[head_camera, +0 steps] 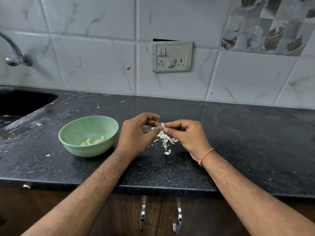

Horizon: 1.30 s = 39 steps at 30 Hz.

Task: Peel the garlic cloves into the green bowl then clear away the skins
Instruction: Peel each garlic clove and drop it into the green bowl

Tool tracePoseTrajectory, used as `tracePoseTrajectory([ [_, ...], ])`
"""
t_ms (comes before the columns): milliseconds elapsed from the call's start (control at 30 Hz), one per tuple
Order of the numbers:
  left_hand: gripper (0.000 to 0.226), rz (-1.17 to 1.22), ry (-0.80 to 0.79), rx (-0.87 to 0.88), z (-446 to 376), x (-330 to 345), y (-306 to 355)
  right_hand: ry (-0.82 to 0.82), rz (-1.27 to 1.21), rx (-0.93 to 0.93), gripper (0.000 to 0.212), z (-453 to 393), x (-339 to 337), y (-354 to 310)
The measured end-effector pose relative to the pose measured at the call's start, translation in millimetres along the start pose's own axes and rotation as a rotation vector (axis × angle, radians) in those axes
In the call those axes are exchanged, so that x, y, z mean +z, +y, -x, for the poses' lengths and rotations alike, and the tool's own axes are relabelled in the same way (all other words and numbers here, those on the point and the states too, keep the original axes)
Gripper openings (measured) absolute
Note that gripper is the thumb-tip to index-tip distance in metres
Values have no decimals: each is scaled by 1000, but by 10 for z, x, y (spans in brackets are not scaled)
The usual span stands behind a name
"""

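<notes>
From the head view, I pinch a small pale garlic clove (pixel 162 125) between the fingertips of my left hand (pixel 136 133) and right hand (pixel 185 135), both curled, above the heap of white papery skins (pixel 166 139) on the black speckled counter (pixel 238 133). The round green bowl (pixel 88 136), left of my grip, holds peeled cloves (pixel 92 141).

Pale grey marble-look tiles (pixel 95 65) are covering the wall behind the bench (pixel 238 133), which is dark, speckled stone, dusty in places. A grey switch-and-socket plate (pixel 171 56) is sitting on the wall, with a dark gap showing above it. At upper right, patterned tiles (pixel 265 29) are showing brown and grey motifs. A chrome tap (pixel 14 53) is curving out at far left above a black sink (pixel 22 103). Below the bench edge, dark wooden cabinet doors (pixel 119 218) are carrying two metal handles (pixel 178 220).
</notes>
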<state>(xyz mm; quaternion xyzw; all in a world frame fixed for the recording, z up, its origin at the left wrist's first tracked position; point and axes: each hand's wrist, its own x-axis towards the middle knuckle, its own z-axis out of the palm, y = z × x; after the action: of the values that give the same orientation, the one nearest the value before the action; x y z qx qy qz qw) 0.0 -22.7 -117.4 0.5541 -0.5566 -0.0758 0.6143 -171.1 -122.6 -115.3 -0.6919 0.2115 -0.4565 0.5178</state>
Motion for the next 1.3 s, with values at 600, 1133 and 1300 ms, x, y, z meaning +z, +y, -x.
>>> tracePoseTrajectory([
  [600,18,19,-74,-55,-64,30,-75,5,-264,178,22,-39,-34,-24],
  [1133,10,353,-202,-383,-99,66,-81,-19,-89,105,16,-18,21,-10],
  [1300,9,318,-233,-372,-95,80,-92,-43,-88,97,15,-17,25,2],
])
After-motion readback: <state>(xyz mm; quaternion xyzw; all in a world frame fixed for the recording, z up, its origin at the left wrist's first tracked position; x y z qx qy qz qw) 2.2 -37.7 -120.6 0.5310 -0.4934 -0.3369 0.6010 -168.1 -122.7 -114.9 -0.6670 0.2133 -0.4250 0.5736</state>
